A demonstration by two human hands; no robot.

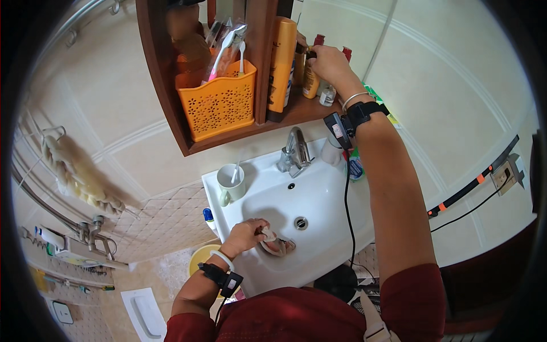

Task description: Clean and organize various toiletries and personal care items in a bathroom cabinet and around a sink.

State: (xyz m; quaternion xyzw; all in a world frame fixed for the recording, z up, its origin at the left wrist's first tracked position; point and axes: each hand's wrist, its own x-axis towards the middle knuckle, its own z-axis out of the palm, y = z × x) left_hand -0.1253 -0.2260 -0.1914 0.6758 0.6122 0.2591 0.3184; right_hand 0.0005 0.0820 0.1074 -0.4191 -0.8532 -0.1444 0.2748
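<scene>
Over the left front of the white washbasin [336,239], my left hand [244,238] is closed on a crumpled, pinkish-grey cloth [278,246]. The cloth hangs down onto the basin's inner slope. My right hand [331,64] reaches up to the brown wooden cabinet shelf [302,114]. Its fingers close at the dark top of a slim yellow bottle [310,84], which still stands on the shelf. Beside that bottle is a small clear bottle [327,96]. Red caps show behind and beside my right hand.
A chrome faucet [296,149] rises at the basin's back. On its left rim stands a pale mug [231,181] with a toothbrush in it. The shelf also holds an orange perforated basket [216,102] and a tall orange bottle [282,65]. A black cable [347,211] hangs from my right wrist.
</scene>
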